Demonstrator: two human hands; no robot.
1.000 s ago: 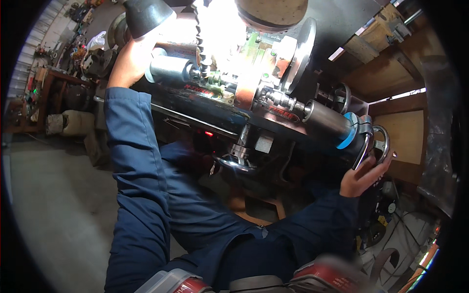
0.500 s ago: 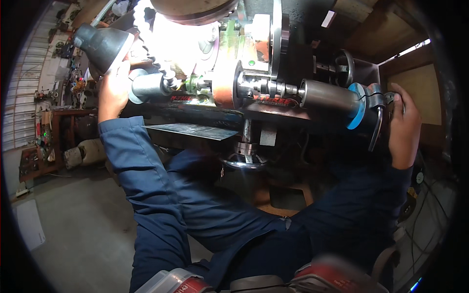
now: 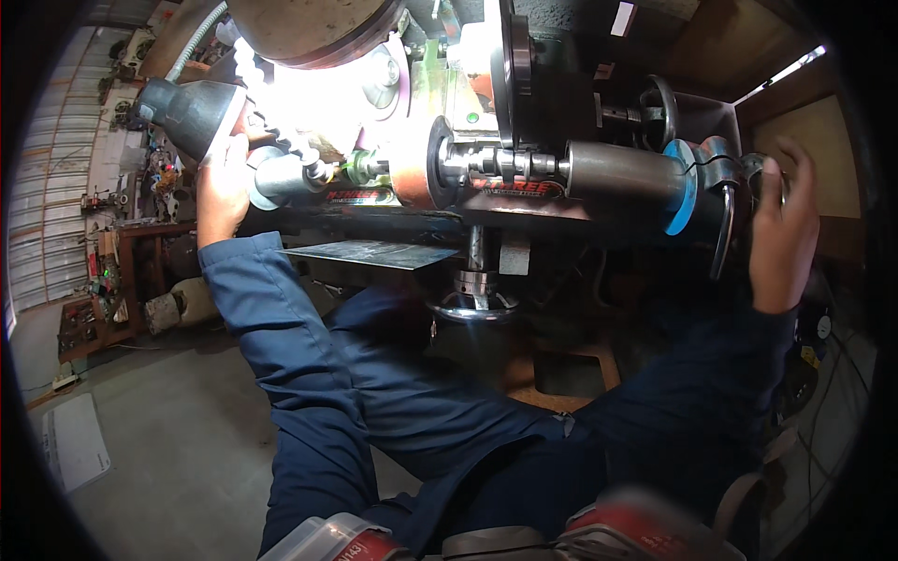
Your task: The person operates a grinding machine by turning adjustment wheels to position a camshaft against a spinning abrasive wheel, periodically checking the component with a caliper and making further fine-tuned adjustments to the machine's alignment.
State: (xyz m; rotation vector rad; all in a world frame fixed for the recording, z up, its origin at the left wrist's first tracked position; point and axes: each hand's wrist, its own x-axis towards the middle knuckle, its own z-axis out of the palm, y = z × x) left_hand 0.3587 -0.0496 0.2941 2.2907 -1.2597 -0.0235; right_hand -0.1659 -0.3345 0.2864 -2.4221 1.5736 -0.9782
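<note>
My left hand (image 3: 223, 190) is raised against the flanged end of a grey metal cylinder (image 3: 285, 178). Its fingers look stretched upward, tips beside the rim of a dark lamp shade (image 3: 187, 114); part of them is hidden. Across the machine, my right hand (image 3: 786, 229) is at the outer end of a steel tailstock barrel (image 3: 622, 175). Thumb and forefinger stand apart around a small metal knob (image 3: 753, 166), and whether they touch it I cannot tell. A short steel shaft with several collars (image 3: 513, 163) sits between the orange-rimmed chuck (image 3: 412, 173) and the barrel.
A thin dark wheel (image 3: 511, 84) stands upright just behind the shaft. A bent lever (image 3: 723, 234) hangs by the blue ring (image 3: 678, 187). Below the machine's front edge are a handwheel (image 3: 473, 307) and a flat metal sheet (image 3: 383, 253). My knees are underneath.
The whole view has shifted slightly, with the lamp and upper machine lower in it. My right forefinger has lifted and spread away from the thumb. The left hand stays by the cylinder.
</note>
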